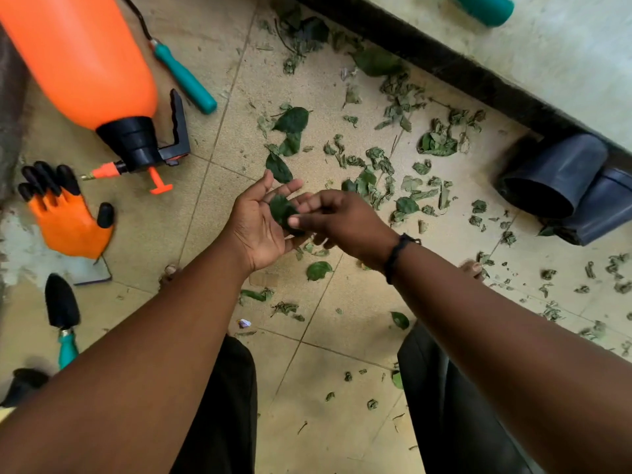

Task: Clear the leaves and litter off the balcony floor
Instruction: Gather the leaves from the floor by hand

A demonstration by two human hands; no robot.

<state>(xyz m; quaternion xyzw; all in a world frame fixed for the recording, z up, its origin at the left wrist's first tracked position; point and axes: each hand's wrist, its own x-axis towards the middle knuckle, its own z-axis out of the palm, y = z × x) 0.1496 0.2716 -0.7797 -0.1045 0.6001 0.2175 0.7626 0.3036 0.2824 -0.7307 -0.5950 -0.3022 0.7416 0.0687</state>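
Nearest, at 6 o'clock: dark trouser legs point(219, 405), matte fabric, over beige square tile floor point(342, 388), gritty, thin grout lines. Small purple-white scrap of litter point(244, 323) on tile just above left knee.

Centre: left hand point(260, 224) palm up, fingers straight and relaxed, flat as a tray. Dark green leaf point(282, 210), oval, smooth, lying on left palm. Right hand point(337, 218) at 3 o'clock of it, thumb and fingertips pinching same leaf edge. Black braided band point(396, 254) on right wrist.

At 9 o'clock: orange rubbery glove point(68, 224) with black claw tips, lying flat. Black trowel point(61, 306), teal handle, at 8 o'clock.

From 12 through 4 o'clock of hands: scattered leaves point(376, 165), some whole and glossy, most shrivelled, curled, dull green, densest toward wall base. Single round leaf point(318, 270) just below hands.

At 3 o'clock, far: two black plastic pots point(554, 172) tipped on sides, smooth, nested against dark skirting point(444, 63).

At 10–11 o'clock, far: orange plastic pump sprayer point(78, 56), black neck, lying down; teal-handled tool point(184, 77) beside it.
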